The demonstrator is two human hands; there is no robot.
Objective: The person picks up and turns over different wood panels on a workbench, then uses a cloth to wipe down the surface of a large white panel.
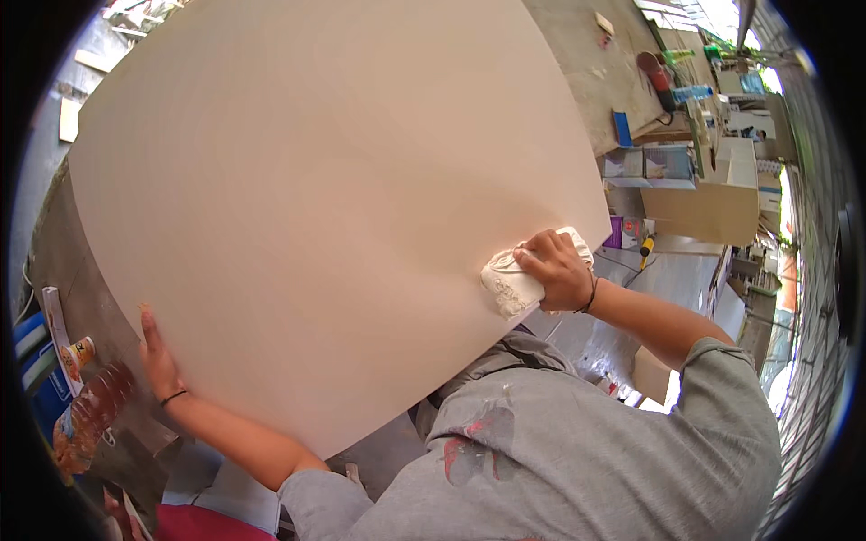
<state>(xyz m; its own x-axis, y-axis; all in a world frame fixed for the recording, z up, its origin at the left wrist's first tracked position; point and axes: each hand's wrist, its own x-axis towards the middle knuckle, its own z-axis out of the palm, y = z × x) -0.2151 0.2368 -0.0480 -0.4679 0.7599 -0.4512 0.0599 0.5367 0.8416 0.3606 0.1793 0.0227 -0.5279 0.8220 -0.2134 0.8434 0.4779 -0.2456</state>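
Note:
A large, smooth, pale board (307, 180) fills the middle of the view, its near edge by my body. At its near right corner, my right hand (557, 270) is closed over a bunched cream cloth (512, 287) pressed on the surface. The cloth's lower end looks fluffy or frayed. On the left, my left hand (158, 363) rests along the board's side edge with the visible fingers stretched out; part of this hand is hidden.
A worn tabletop (600, 90) reaches beyond the board at the far right, with a red and black power tool (656, 79) on it. Right of me stand boxes (663, 164) and a yellow-handled tool (647, 249). At left are a plastic bottle (95, 406) and a cup (78, 352).

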